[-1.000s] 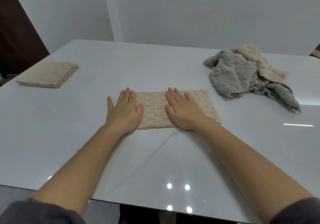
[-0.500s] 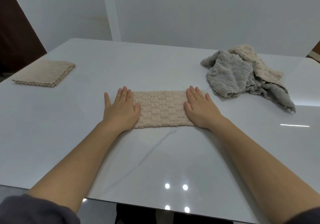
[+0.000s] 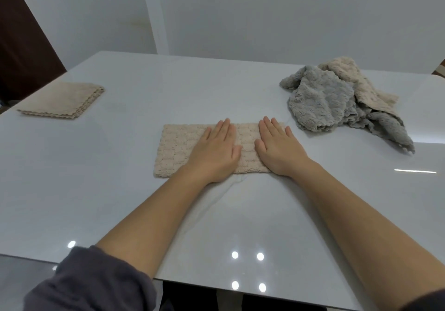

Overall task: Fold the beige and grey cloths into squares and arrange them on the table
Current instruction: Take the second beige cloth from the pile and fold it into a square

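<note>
Two hands are pressing on one beige cloth [image 3: 178,146], which is lying near the middle of the white table [image 3: 96,190]. This cloth is folded into a long strip, and its long side is running from left to right. The left hand [image 3: 214,154] is resting flat on the middle part of the strip. Its fingers are straight and close together, and they are holding nothing. The right hand [image 3: 277,149] is lying flat on the right end of the strip and is covering that end. Its fingers are also straight and close together, gripping nothing. The two thumbs are pointing toward each other, near but apart. The left part of the strip is showing uncovered.

At the far left of the table, a folded stack [image 3: 62,101] of beige cloth is sitting as a neat square with wavy edges, well apart from the hands. How many layers it is having, I cannot tell.

At the far right, a grey cloth [image 3: 322,103] is lying crumpled, and a crumpled beige cloth [image 3: 354,81] is lying against its far side, touching it. This heap is just beside the right end of the strip; whether they are touching, I cannot tell.

A dark grey sleeve [image 3: 91,284] is covering the left arm near the bottom edge. Small round lights are reflecting on the glossy table near the person.
</note>
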Available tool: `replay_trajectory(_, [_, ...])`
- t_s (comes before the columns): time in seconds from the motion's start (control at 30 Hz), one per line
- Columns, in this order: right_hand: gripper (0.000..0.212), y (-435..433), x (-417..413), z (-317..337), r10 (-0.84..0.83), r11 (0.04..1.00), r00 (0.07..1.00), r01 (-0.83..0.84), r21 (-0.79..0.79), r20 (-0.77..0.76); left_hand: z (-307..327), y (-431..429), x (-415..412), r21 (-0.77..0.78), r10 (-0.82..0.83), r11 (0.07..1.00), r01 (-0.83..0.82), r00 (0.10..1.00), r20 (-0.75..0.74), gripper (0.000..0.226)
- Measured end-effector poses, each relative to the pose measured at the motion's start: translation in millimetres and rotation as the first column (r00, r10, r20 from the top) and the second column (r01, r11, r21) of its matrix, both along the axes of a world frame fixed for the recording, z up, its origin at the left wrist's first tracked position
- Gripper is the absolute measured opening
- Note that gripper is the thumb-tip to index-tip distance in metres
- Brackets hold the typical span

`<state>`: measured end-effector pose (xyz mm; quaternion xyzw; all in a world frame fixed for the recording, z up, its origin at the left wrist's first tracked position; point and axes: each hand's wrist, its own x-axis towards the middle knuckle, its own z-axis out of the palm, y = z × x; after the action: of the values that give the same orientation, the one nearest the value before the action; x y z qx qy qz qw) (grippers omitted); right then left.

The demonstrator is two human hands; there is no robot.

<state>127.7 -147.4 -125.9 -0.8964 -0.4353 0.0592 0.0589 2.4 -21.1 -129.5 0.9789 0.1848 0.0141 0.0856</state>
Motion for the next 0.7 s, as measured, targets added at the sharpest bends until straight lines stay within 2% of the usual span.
replay_trajectory(0.43, [0.059, 0.1, 1.7, -1.8, 0.006, 1.000, 1.000, -0.006, 0.006, -0.013, -2.3, 61.9, -65.7, -0.044, 0.235, 0.971, -0.236, 0.971, -0.041, 0.061])
replay_trajectory(0.57, [0.060, 0.5, -0.3, 4.8, -0.002, 0.999, 1.000, 0.001, -0.042, -0.013, 2.7, 66.2, -69.4, -0.004, 0.275, 0.961, -0.276, 0.957, -0.088, 0.062])
replay_trajectory(0.63, [0.060, 0.2, -3.2, 14.3, 0.023, 0.999, 0.999, -0.022, -0.026, 0.024, 11.6, 60.8, -64.1, 0.042, 0.280, 0.960, -0.278, 0.959, -0.048, 0.061])
replay_trajectory(0.7, [0.059, 7.1, -9.1, 24.8, 0.096, 0.994, 0.991, -0.100, 0.037, 0.095, 19.2, 50.5, -51.3, 0.080, 0.213, 0.973, -0.216, 0.976, 0.036, 0.061])
